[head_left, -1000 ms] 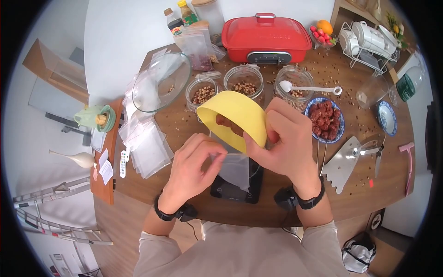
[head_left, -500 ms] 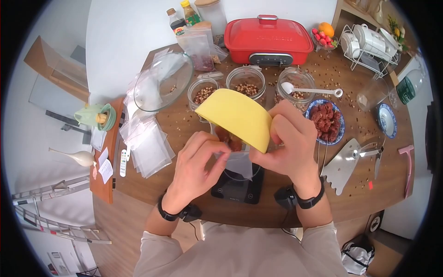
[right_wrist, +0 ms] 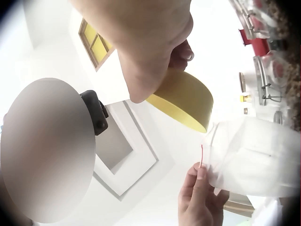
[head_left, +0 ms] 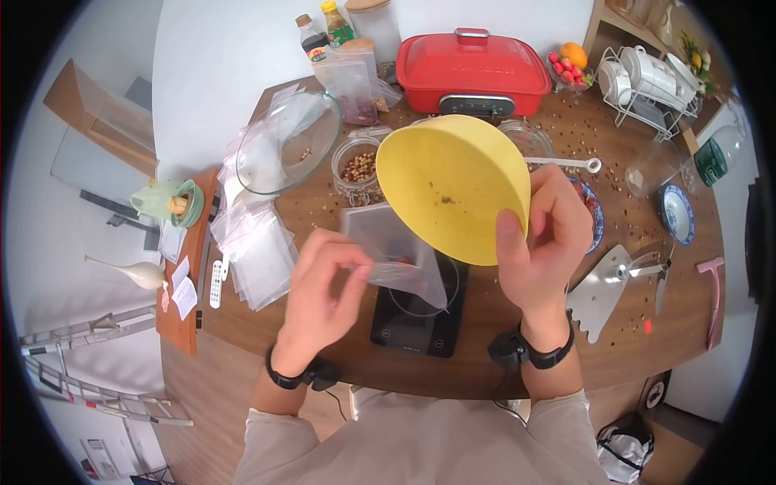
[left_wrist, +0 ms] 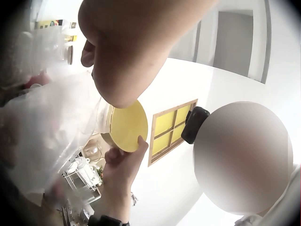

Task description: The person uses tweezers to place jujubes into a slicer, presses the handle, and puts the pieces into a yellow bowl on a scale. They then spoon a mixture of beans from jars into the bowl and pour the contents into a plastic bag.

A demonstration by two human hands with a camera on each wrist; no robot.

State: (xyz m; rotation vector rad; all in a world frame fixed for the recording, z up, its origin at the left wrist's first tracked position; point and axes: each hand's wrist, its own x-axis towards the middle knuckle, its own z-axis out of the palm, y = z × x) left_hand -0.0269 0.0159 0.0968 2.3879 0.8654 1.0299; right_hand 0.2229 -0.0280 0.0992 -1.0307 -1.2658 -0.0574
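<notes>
Holding a deep, round yellow bowl [head_left: 453, 182] tilted in mid-air here, above the brown wooden table [head_left: 481, 323], with its inside turned toward the head camera! Gripping that rim with the right hand [head_left: 546, 242], thumb over the inner edge and fingers curled round the outside. Showing a few dark specks [head_left: 447, 200] on the yellow inner wall.

Over to the left hand [head_left: 323, 287]: pinching the mouth of a clear, soft plastic bag [head_left: 376, 230] between thumb and fingers, right by a thin red strip [right_wrist: 201, 155] in the right wrist view. Dangling just left of and below the bowl, with a lower corner in front of a flat black square scale [head_left: 412, 331] near the front edge. Too blurred around there to tell the contents!

Going up to the far edge, to a red lidded electric cooker [head_left: 473, 77]. Coming down the left side, past an oval clear glass lid [head_left: 338, 121] to a loose stack of flat transparent bags [head_left: 259, 259] by the left edge. Swinging across, past a toothed silver metal plate [head_left: 598, 295] right of the right hand, to a pink T-shaped tool [head_left: 715, 295] near the front right corner.
</notes>
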